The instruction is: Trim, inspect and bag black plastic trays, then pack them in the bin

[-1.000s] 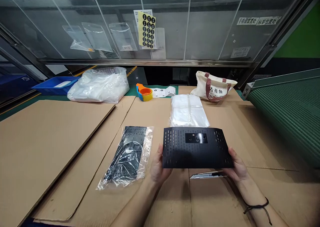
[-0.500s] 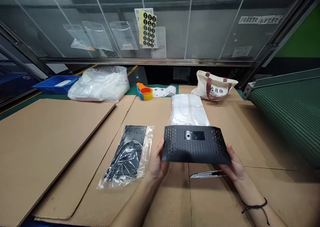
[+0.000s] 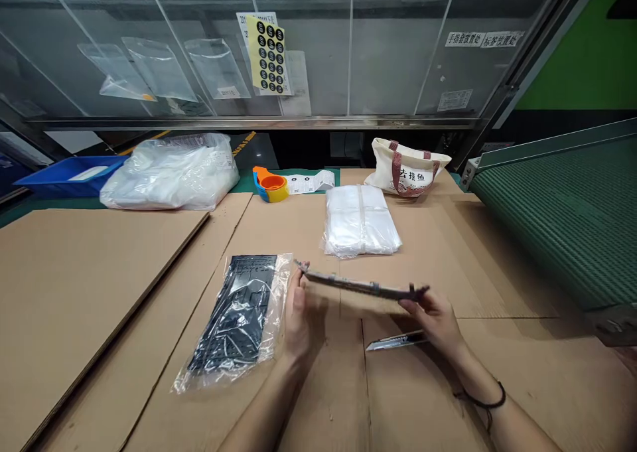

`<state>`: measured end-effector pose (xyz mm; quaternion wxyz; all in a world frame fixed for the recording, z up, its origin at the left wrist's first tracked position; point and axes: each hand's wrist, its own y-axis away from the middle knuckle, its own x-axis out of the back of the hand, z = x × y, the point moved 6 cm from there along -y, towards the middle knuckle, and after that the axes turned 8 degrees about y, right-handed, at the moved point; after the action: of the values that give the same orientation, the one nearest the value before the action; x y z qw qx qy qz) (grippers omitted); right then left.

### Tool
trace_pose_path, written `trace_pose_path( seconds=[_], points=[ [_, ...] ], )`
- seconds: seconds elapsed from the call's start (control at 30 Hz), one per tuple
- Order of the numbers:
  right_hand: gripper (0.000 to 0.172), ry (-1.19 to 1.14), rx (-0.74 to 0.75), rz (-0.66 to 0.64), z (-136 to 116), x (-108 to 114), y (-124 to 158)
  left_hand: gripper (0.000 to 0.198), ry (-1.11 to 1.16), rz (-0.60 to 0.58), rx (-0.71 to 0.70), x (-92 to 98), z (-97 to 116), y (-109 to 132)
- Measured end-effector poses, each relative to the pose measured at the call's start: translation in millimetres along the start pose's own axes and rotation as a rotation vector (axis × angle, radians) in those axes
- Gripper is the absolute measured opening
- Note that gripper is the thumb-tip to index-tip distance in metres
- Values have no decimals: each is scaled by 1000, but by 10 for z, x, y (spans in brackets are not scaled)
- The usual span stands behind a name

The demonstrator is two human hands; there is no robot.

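Note:
A black perforated panel (image 3: 363, 286) is held above the cardboard, turned nearly edge-on, so only its thin, slightly blurred edge shows. My left hand (image 3: 297, 322) is closed on its left end. At the other end, my right hand (image 3: 440, 319) pinches the panel between thumb and fingers. Below and partly behind my right hand lies a utility knife (image 3: 395, 341) with its blade pointing left. Left of my left hand, a clear plastic bag with black slotted panels (image 3: 236, 316) inside lies flat on the cardboard.
Beyond the panel lies a stack of clear bags (image 3: 361, 220). Farther back are a cloth tote (image 3: 411, 173), an orange-blue-yellow tape holder (image 3: 271, 184), a bulky plastic bag (image 3: 172, 173) and a blue tray (image 3: 64, 176). A cardboard sheet (image 3: 99, 286) covers the left; a green conveyor (image 3: 562, 206) borders the right.
The panel has tilted from showing its broad perforated face to nearly edge-on, with both hands still on it. The whole view has shifted, moving the surroundings leftward.

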<state>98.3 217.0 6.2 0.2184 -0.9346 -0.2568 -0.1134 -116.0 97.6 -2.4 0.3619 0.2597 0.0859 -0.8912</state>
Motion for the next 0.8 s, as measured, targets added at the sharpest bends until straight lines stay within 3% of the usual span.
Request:
trace_pose_path(
  seconds=[0.07,0.13,0.23,0.33,0.6,0.8],
  points=[
    [19,179,244,30,-184,17,35,55,112,-16,6,-56,19,31],
    [31,341,367,113,-298,27,81,54,114,-67,-49,-120,71,49],
    [54,524,302,281,-307,48,122,57,43,-145,-131,-190,125,65],
    [68,543,225,320,-254,16,144,59,5,-171,-181,-196,126,74],
    [78,432,203,303,-209,-41,169,53,17,-182,-184,-168,72,72],
    [75,386,180,254,-185,-51,154,56,21,-169,-192,-172,77,72]
  ],
)
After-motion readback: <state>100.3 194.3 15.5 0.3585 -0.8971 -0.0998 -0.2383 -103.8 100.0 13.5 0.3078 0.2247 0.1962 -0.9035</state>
